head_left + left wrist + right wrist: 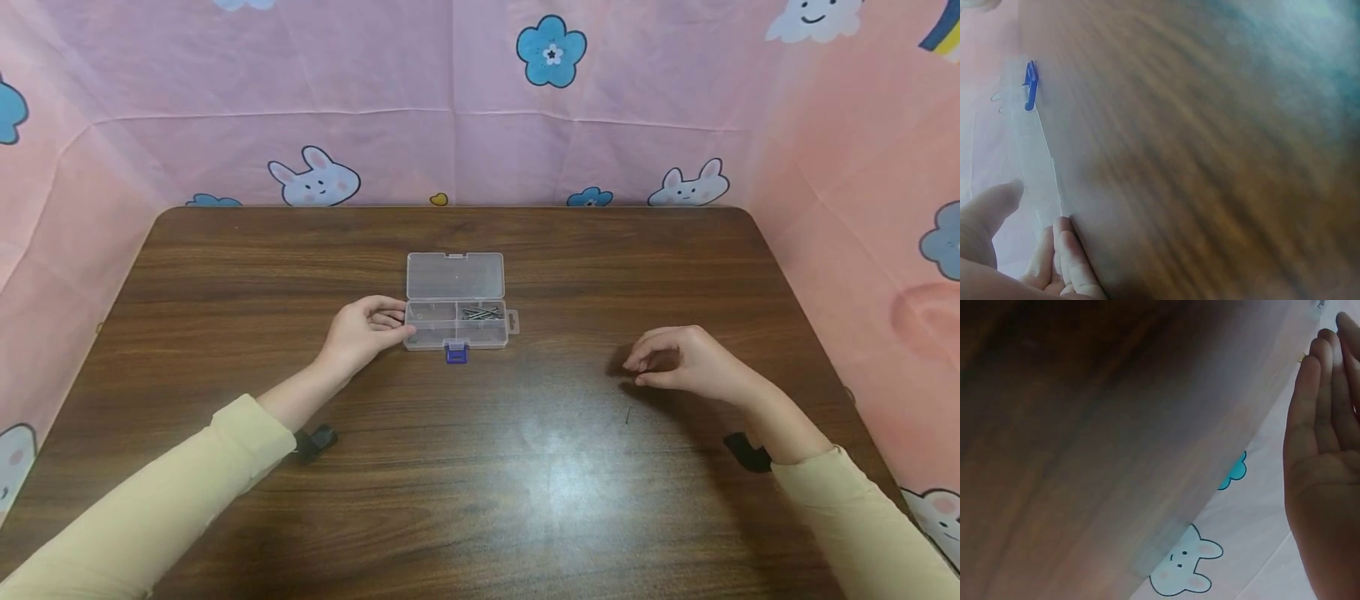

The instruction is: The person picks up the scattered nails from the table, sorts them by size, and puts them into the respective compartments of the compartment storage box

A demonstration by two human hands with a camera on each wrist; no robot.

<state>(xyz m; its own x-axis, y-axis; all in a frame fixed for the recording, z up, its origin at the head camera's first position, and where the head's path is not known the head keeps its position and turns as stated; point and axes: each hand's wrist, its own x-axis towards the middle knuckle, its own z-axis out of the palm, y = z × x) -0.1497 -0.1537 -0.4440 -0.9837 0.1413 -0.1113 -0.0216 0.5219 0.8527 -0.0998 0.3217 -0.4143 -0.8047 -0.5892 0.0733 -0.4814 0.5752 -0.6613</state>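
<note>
A clear plastic compartment box [431, 344] lies on the table with its lid [455, 277] folded back behind it. Several slim silver screws or nails [482, 314] lie crossed in its back right compartment. A blue latch [456, 353] hangs at the front. My left hand [360, 333] grips the box's left end, thumb on the near corner and fingers against the side wall. To the right, my right hand [686, 362] hovers over the table with fingers loosely bent and nothing visible between them. One small thin dark nail-like piece [627, 414] lies just nearer than its fingertips.
The wooden table [450, 500] is bounded at the back and sides by a pink printed cloth [397, 75]. Dark straps [318, 440] show beneath the left forearm, and another dark strap [746, 452] shows at the right wrist. A clear hanging tab [513, 322] sticks out from the box's right end.
</note>
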